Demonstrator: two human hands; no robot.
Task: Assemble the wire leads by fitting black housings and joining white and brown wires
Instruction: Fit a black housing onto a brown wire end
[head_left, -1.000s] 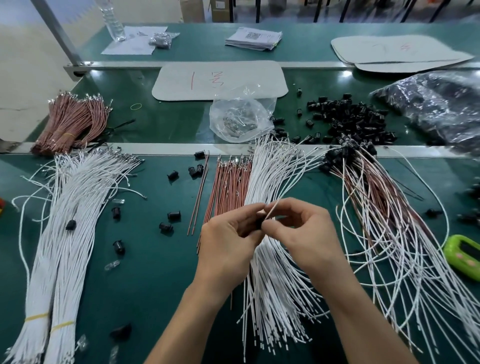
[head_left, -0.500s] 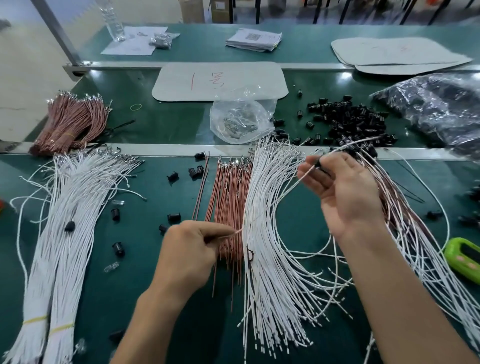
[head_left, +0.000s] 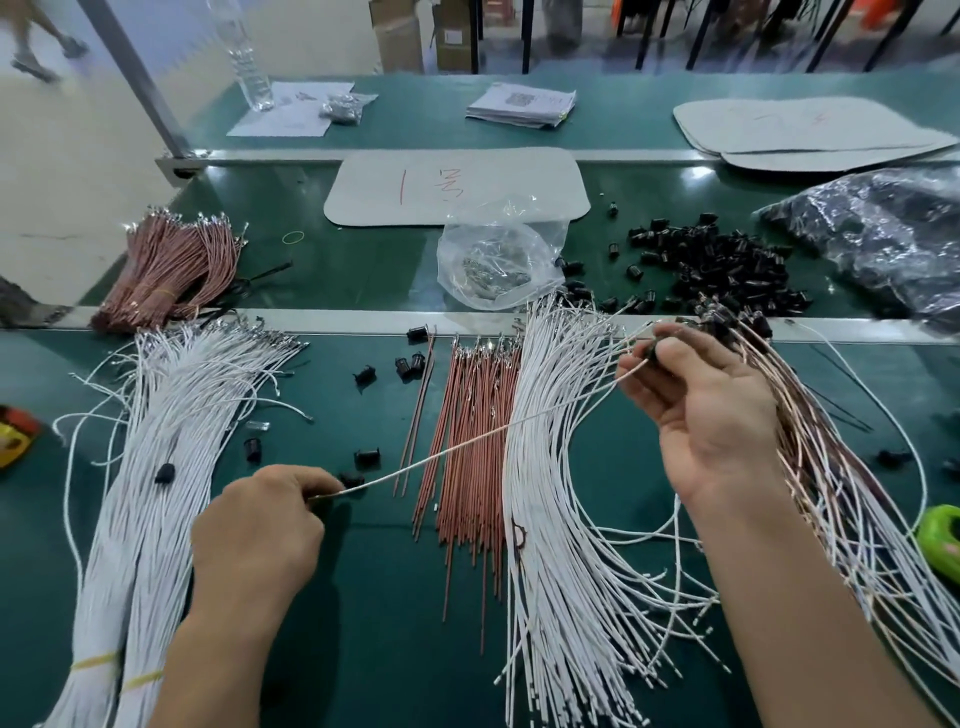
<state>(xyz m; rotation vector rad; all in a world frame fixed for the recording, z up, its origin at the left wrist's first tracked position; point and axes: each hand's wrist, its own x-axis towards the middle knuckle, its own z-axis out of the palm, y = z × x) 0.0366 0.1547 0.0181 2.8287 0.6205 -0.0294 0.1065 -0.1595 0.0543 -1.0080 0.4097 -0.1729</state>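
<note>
A worker's left hand (head_left: 260, 525), fingers curled low over the green rubber bench mat (head_left: 363, 649), pinches the near end of a single thin white insulated wire (head_left: 467, 448). The right hand (head_left: 711, 421), raised with its palm toward the camera, nips a small black plastic housing (head_left: 652, 349) between thumb and forefinger at the wire's far end, its other fingers loosely spread. The wire runs taut and straight between the two hands, crossing above the loose row of brown wires (head_left: 470, 415) and the fanned sheaf of white wires (head_left: 566, 519) lying on the mat. Drawn tight like this, it appears to be pulled clear of the sheaf while its seating in the housing is tested (whether the terminal has clicked fully home cannot be seen from here). The stock looks arranged for reach: brown and white wires lie side by side directly ahead, metal-tipped ends pointing away. A heap of loose black housings (head_left: 717, 265) sits just beyond them on the far strip of the bench. What look like finished white-and-brown leads (head_left: 841, 493) sprawl beside the right forearm, where the raised hand seems well placed to drop this one. Reserves wait out of the way: banded bundles of white wires (head_left: 150, 467) at the left, and a tied bundle of brown wires (head_left: 171, 265) behind them. Judging by the stock on hand, the job is far from done.
</note>
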